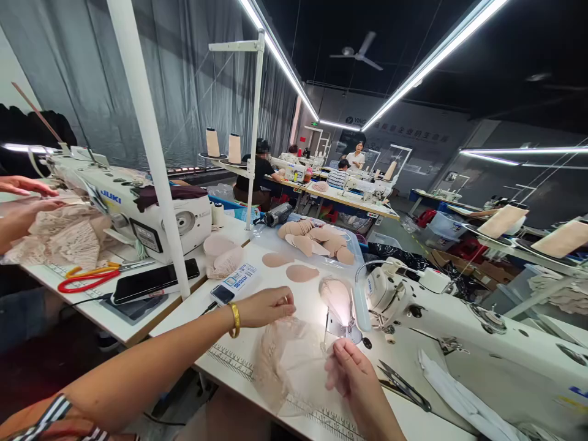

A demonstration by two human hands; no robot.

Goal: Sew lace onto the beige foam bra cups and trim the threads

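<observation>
White worktable (273, 278) under workroom strip lights (451, 43), sheer beige lace (275, 361) pinched by right hand (356, 367), touched by curled left hand (273, 304), grip unclear, flat teardrop pieces (302, 273) laid behind

Two hands belong to the wearer, the left hand (272, 304) and the right hand (353, 366), with one lace piece (271, 370) between them and one gold bracelet (236, 320). Two more hands, a neighbour's hands (27, 217), show at the left edge. Two flat pads (302, 273) lie loose, and one lit pad (334, 293) sits by the near machine's needle area; one tray (265, 236) bears several heaped pads (303, 243), too overlapped for a sure count. Nearby are two sewing machines (496, 337), four large thread cones (212, 143), two on either side, one black phone (156, 280) and one pair of black snips (408, 389).
</observation>
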